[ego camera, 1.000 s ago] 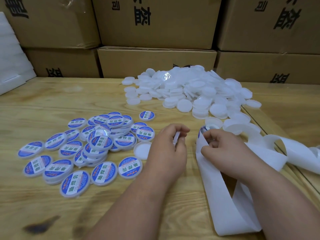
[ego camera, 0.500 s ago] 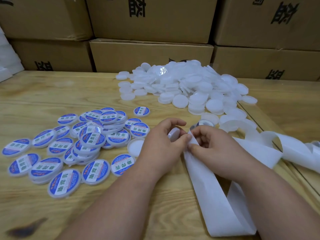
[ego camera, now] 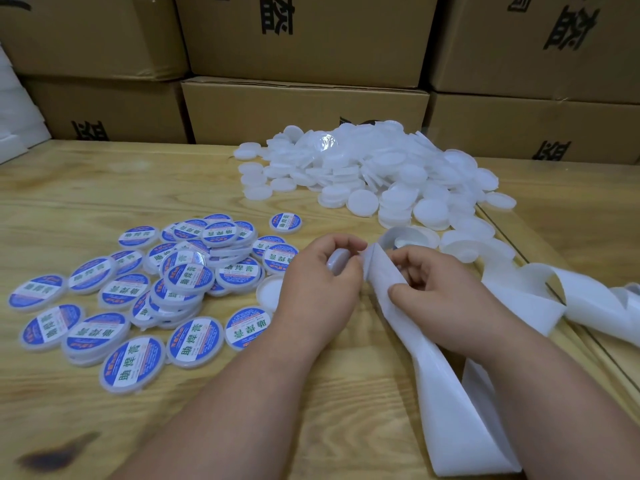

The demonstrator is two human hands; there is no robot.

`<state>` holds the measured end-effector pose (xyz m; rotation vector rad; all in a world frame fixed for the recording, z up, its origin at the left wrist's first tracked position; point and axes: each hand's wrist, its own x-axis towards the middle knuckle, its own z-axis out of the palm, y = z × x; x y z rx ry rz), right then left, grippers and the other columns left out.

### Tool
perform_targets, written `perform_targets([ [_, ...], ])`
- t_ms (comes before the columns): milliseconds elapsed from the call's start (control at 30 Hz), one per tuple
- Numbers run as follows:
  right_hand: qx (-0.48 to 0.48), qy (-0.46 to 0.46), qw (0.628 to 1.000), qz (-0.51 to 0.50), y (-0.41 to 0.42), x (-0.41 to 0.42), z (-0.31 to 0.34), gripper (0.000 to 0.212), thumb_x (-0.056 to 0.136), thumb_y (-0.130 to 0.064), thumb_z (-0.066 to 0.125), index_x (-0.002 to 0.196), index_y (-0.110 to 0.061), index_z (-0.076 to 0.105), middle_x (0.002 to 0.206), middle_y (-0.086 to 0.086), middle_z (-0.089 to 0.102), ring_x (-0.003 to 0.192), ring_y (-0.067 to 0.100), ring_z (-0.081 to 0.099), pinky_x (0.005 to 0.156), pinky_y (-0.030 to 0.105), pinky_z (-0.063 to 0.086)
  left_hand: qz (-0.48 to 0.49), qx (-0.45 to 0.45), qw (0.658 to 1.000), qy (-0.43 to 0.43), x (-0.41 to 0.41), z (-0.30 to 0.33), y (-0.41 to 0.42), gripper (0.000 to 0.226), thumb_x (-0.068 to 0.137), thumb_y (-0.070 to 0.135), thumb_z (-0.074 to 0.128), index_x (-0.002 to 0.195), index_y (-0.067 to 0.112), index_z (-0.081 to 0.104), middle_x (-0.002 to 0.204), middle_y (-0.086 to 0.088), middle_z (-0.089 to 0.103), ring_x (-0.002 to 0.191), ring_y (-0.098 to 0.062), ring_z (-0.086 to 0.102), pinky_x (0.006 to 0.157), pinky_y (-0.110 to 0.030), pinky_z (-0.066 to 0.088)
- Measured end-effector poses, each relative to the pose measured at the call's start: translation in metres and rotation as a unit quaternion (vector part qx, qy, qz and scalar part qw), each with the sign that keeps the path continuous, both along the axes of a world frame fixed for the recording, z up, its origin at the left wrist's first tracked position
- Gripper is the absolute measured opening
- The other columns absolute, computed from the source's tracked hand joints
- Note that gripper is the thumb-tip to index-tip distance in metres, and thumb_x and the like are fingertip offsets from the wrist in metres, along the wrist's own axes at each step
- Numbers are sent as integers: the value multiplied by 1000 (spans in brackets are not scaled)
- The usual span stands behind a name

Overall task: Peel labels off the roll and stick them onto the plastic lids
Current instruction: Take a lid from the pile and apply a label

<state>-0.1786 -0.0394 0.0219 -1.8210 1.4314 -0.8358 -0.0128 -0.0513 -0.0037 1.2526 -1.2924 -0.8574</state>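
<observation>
A plain lid (ego camera: 337,261) was held in the left hand (ego camera: 320,289) near the tabletop's middle, while the white label strip (ego camera: 388,271) beside it was pinched by the right hand (ego camera: 436,296).

Labelled lids (ego camera: 166,289) lie spread on the tabletop (ego camera: 104,188) at left, with the heap of bare lids (ego camera: 374,174) behind and to the right, before stacked boxes (ego camera: 304,109). The hands (ego camera: 322,282) meet at centre, between the two groups; the liner strip (ego camera: 450,393) trails from them toward the near right edge.
</observation>
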Motion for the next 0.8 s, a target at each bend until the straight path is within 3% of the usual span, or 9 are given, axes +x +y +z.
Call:
perform_targets([
  [100, 1, -19, 1000, -10, 0, -1, 1, 28, 87, -9, 58, 95, -34, 69, 60, -16, 61, 55, 1, 54, 52, 12, 42, 25, -3, 999, 24, 0, 1, -2, 24, 90, 13, 62, 86, 35, 71, 84, 30, 69, 62, 8, 60, 53, -6, 44],
  [233, 2, -46, 999, -22, 2, -1, 5, 28, 88, -9, 57, 96, -33, 70, 72, 5, 68, 58, 10, 56, 55, 22, 45, 62, -2, 996, 67, 2, 0, -3, 25, 89, 12, 58, 85, 35, 69, 71, 21, 68, 50, 0, 54, 45, -17, 46],
  [400, -10, -62, 997, -36, 0, -2, 2, 29, 89, -8, 57, 96, -33, 68, 58, -15, 60, 49, 3, 52, 46, 12, 40, 106, -5, 988, 111, 5, 4, -6, 19, 80, 23, 56, 87, 32, 71, 83, 27, 70, 68, 4, 63, 68, -34, 59],
  [533, -53, -109, 990, -69, -2, 1, -2, 26, 92, -12, 65, 103, -35, 63, 63, -17, 57, 49, 2, 49, 48, 9, 41, 79, -1, 990, 121, 5, 6, -4, 22, 76, 25, 57, 87, 36, 73, 75, 23, 70, 62, 0, 57, 66, -37, 59],
  [633, -109, -117, 984, -75, -1, 1, 1, 31, 93, -11, 65, 105, -40, 65, 76, -16, 61, 57, 3, 53, 52, 10, 43, 47, 0, 993, 107, 1, 7, -1, 24, 75, 25, 58, 86, 39, 73, 82, 23, 72, 67, -2, 60, 71, -41, 59],
  [800, -180, -91, 978, -53, 2, 3, 5, 40, 88, -1, 66, 90, -41, 71, 96, -12, 62, 71, 11, 60, 62, 11, 44, 10, 7, 995, 97, -1, 7, 2, 22, 75, 28, 60, 84, 41, 75, 92, 20, 75, 79, -4, 67, 76, -30, 60],
])
